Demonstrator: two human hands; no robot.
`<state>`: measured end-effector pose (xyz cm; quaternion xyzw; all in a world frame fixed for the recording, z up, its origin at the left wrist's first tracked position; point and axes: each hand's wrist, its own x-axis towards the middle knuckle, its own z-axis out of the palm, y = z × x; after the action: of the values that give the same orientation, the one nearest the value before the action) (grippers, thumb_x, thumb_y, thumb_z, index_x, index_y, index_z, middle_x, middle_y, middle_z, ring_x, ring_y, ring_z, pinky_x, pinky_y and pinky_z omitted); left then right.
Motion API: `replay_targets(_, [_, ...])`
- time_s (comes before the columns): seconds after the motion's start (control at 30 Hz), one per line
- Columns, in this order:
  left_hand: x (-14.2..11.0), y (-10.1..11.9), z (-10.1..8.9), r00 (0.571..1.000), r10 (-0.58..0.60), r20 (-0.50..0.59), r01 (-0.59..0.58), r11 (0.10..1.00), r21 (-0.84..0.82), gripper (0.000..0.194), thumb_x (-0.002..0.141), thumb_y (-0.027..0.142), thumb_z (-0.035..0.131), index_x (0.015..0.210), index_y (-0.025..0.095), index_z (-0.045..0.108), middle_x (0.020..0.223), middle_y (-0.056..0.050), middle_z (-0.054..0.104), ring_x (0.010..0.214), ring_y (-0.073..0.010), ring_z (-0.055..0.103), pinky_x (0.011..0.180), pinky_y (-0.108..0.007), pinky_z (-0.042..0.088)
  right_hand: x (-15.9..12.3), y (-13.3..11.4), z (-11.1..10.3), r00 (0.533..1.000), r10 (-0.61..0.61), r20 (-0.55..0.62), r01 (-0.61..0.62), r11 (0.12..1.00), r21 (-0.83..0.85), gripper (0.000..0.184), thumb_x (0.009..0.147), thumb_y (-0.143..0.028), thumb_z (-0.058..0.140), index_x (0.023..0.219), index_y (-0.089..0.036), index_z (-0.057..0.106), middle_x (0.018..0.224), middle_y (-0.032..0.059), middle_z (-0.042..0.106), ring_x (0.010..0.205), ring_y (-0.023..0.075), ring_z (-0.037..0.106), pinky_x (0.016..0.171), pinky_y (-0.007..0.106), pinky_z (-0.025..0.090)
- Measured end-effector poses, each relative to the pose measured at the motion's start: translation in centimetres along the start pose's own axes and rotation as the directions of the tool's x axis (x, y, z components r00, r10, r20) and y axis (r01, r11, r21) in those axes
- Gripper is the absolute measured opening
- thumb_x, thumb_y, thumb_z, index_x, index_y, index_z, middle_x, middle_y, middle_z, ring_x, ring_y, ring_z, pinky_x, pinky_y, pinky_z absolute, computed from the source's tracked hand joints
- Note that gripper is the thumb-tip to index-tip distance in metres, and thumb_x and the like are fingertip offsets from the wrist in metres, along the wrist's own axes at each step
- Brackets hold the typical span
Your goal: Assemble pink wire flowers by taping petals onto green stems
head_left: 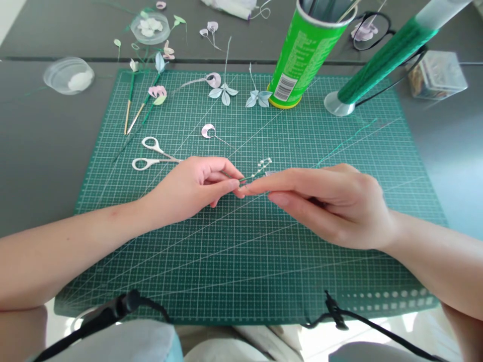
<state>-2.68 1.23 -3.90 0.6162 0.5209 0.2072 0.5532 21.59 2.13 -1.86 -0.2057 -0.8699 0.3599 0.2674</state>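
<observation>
Left hand (196, 186) and right hand (332, 203) each pinch the beaded wire sprig (260, 166) at mat (241, 261) centre, apparently steadying it; scissors (153, 155) lie at ten o'clock, within reach.

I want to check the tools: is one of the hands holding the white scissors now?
No, the white scissors lie free on the green cutting mat, while the left hand and right hand pinch a thin beaded wire sprig.

Bright, even daylight; soft shadows under the hands (264, 196). Sharp at centre, bowed and stretched at edges; glare bottom right.
</observation>
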Motion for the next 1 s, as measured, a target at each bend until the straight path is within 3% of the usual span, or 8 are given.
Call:
replay_targets(0.1, [0.0, -0.1, 0.1, 0.998, -0.003, 0.056, -0.002, 0.996, 0.09, 0.014, 0.094, 0.03, 0.065, 0.093, 0.02, 0.076, 0.063, 0.003, 0.07, 0.044, -0.0084, 0.047, 0.04, -0.02, 0.032, -0.1, -0.6, -0.1, 0.998, 0.024, -0.064, -0.021, 0.998, 0.053, 0.026, 0.109, -0.009, 0.05, 0.118, -0.018, 0.072, 0.09, -0.0033, 0.077, 0.059, 0.0019, 0.059, 0.054, 0.015, 0.046])
replay_targets(0.2, [-0.1, -0.4, 0.1, 0.988, 0.024, 0.152, -0.045, 0.99, 0.134, 0.018, 0.096, 0.031, 0.063, 0.096, 0.02, 0.077, 0.077, 0.001, 0.078, 0.045, -0.0076, 0.047, 0.042, -0.02, 0.034, -0.3, -0.7, 0.0, 0.99, 0.077, -0.12, -0.073, 0.997, 0.038, 0.029, 0.109, -0.012, 0.05, 0.121, -0.022, 0.075, 0.099, -0.0024, 0.08, 0.062, 0.0034, 0.063, 0.053, 0.018, 0.047])
replay_targets(0.37, [-0.3, -0.5, 0.1, 0.962, 0.06, 0.265, -0.098, 0.986, 0.135, 0.015, 0.098, 0.027, 0.063, 0.096, 0.021, 0.076, 0.089, 0.001, 0.084, 0.055, -0.0086, 0.06, 0.05, -0.02, 0.043, -0.6, 0.1, 0.3, 0.964, 0.181, -0.194, -0.187, 0.982, -0.015, 0.031, 0.112, -0.027, 0.051, 0.131, -0.027, 0.075, 0.08, -0.0014, 0.075, 0.05, 0.0086, 0.054, 0.05, 0.025, 0.048])
replay_targets(0.67, [-0.7, -0.5, 0.5, 0.957, 0.095, 0.276, -0.115, 0.992, 0.057, 0.013, 0.098, 0.029, 0.065, 0.093, 0.023, 0.074, 0.087, 0.0, 0.085, 0.045, -0.0092, 0.055, 0.045, -0.022, 0.042, 0.3, 1.2, 0.4, 0.89, 0.408, -0.202, -0.398, 0.913, 0.09, 0.036, 0.111, -0.034, 0.05, 0.135, -0.024, 0.074, 0.06, -0.0007, 0.051, 0.051, 0.0143, 0.046, 0.048, 0.033, 0.039])
replay_targets(1.0, [-1.1, -0.3, 0.6, 0.937, 0.118, 0.329, -0.137, 0.99, 0.036, 0.007, 0.097, 0.023, 0.067, 0.091, 0.022, 0.07, 0.088, 0.001, 0.086, 0.043, -0.0076, 0.056, 0.049, -0.022, 0.045, 0.8, 2.3, 0.6, 0.927, 0.354, -0.124, -0.348, 0.935, 0.072, 0.036, 0.108, -0.02, 0.047, 0.131, -0.018, 0.075, 0.055, -0.0077, 0.04, 0.046, 0.0088, 0.03, 0.049, 0.028, 0.035])
